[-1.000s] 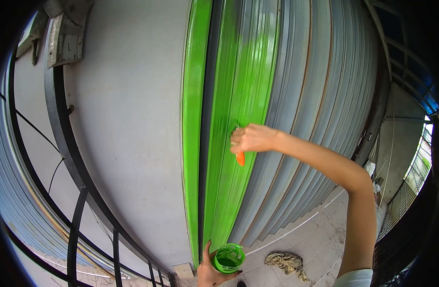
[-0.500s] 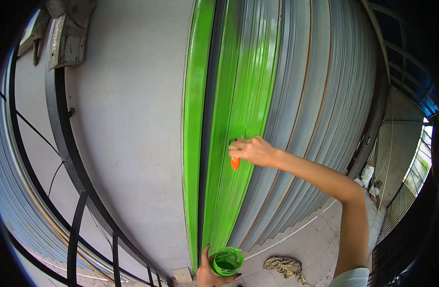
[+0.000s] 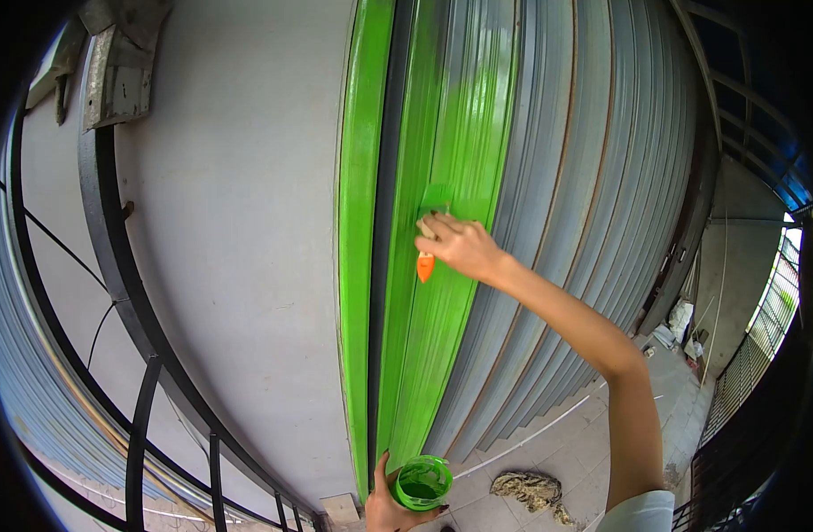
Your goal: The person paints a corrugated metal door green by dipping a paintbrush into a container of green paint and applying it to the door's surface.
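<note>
My right hand (image 3: 461,243) is closed around a paintbrush (image 3: 425,268) with an orange-tipped handle. The brush's green bristles point up against the folding metal door (image 3: 548,222), on a panel coated in wet-looking green paint (image 3: 464,160). Low in the view, my left hand (image 3: 390,510) grips a small open tub of green paint (image 3: 423,483) from its left side and below. Paint smears the inside wall of the tub. Farther right, the door's ribbed panels are bare grey with thin rusty lines.
A crumpled, stained rag (image 3: 528,489) lies on the tiled floor (image 3: 477,517). Left of the door is a plain pale wall (image 3: 238,266), with a black metal frame (image 3: 140,310) in front. Some white debris (image 3: 680,317) sits by the far right end.
My right hand has moved up and slightly left along the green panel, carrying the brush. My left hand and the paint tub have stayed nearly in place.
</note>
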Available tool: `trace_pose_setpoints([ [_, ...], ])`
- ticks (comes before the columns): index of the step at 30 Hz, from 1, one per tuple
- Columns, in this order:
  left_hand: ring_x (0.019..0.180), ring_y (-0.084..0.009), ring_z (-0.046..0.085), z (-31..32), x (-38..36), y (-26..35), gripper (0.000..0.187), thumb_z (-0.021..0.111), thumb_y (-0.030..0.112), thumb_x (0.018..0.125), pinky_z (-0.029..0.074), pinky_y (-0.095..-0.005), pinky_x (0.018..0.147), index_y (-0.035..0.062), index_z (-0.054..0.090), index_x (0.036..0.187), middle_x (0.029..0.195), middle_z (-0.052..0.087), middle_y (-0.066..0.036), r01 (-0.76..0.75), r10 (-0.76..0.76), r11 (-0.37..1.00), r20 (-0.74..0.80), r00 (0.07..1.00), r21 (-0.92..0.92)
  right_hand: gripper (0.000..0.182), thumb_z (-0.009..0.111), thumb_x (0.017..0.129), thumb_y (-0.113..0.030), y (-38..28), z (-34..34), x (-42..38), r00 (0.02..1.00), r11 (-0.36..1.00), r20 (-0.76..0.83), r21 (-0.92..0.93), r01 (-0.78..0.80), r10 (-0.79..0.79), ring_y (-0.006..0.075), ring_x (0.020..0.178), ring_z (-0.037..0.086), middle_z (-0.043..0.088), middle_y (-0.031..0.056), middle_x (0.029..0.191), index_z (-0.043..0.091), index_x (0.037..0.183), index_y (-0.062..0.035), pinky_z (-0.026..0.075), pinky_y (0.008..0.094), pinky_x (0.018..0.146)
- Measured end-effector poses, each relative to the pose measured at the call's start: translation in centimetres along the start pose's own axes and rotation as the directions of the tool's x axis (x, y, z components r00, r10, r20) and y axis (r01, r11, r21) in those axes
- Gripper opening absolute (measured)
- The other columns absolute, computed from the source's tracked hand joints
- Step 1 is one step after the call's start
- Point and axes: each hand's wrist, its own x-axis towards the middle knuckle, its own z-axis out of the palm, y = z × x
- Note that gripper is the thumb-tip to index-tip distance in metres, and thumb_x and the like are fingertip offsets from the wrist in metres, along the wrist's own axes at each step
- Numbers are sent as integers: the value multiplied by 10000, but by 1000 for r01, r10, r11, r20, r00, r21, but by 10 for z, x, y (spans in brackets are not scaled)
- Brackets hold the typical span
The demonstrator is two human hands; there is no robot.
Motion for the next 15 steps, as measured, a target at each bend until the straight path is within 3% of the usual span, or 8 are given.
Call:
trace_pose_setpoints([
  [2, 1031, -332, 683, 0, -3, -3, 1334, 956, 381, 508, 537, -397, 927, -25, 123, 1467, 1090, 677, -220, 14, -15, 999, -20, 1000, -50, 109, 644, 803, -67, -22, 10, -18, 995, 998, -93, 48, 49, -44, 258, 828, 707, 655, 118, 907, 537, 815, -83, 628, 317, 608],
  [6, 1029, -329, 683, -2, -2, 1, 1334, 957, 368, 510, 539, -398, 923, -27, 117, 1468, 1088, 673, -231, 27, -27, 1000, 8, 1000, 15, 58, 613, 837, -56, -85, 22, -66, 966, 947, 181, 296, 127, -186, 277, 776, 713, 672, 145, 869, 562, 856, -75, 628, 350, 572],
  [9, 1030, -330, 682, -4, -3, 3, 1328, 959, 353, 512, 541, -396, 919, -20, 117, 1469, 1092, 671, -232, 21, -21, 1000, -3, 1000, -23, 78, 620, 829, -37, -112, 19, -71, 933, 864, 329, 502, -44, -143, 276, 741, 714, 681, 156, 877, 578, 886, -71, 627, 362, 552],
  [12, 1033, -332, 681, -4, -4, 2, 1319, 959, 343, 515, 543, -396, 915, -13, 120, 1469, 1100, 669, -231, 10, -10, 999, -6, 1000, -34, 154, 611, 808, 41, -66, 16, -40, 993, 924, 82, 366, -112, 88, 272, 761, 716, 680, 151, 920, 584, 900, -80, 605, 352, 511],
  [15, 1035, -335, 680, -5, -5, 4, 1315, 958, 340, 517, 545, -398, 913, -6, 121, 1471, 1106, 668, -232, 18, -18, 1000, -1, 1000, -9, 131, 629, 814, 14, -36, -11, -8, 970, 964, -128, 198, -178, 206, 231, 826, 713, 672, 144, 946, 568, 869, -88, 597, 314, 528],
])
